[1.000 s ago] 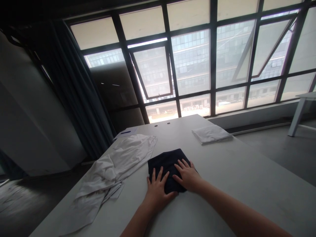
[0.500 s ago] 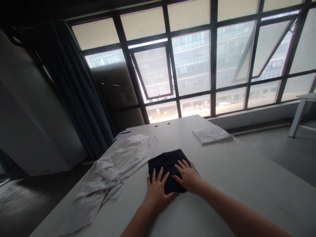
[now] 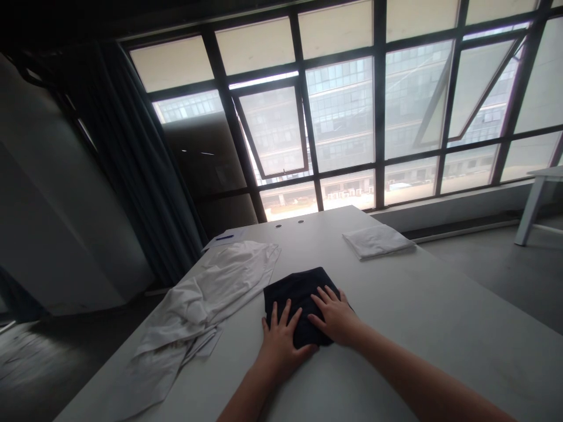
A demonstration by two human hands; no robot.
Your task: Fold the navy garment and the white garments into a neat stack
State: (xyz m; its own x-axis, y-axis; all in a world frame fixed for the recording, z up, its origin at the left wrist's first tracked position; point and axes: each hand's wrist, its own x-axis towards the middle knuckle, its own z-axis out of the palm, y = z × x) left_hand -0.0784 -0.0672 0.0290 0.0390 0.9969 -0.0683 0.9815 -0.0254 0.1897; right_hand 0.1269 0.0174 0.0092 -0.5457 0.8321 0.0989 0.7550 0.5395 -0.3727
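Note:
A dark navy folded cloth (image 3: pixel 295 285), perhaps a garment, lies flat on the white table (image 3: pixel 396 328) in front of me. My left hand (image 3: pixel 281 340) rests on its near left part, fingers spread, thumb along the near edge. On the right side of the cloth lies my right hand (image 3: pixel 335 313), its fingers also spread and flat. Neither hand grips the fabric. Parts of the cloth are hidden under both palms.
To the left, a rumpled white garment (image 3: pixel 193 305) stretches along the table. A folded white cloth (image 3: pixel 377 241) lies near the right edge. Paper with a blue pen (image 3: pixel 224 237) is at the far left corner. Windows and a dark curtain (image 3: pixel 132 170) stand beyond.

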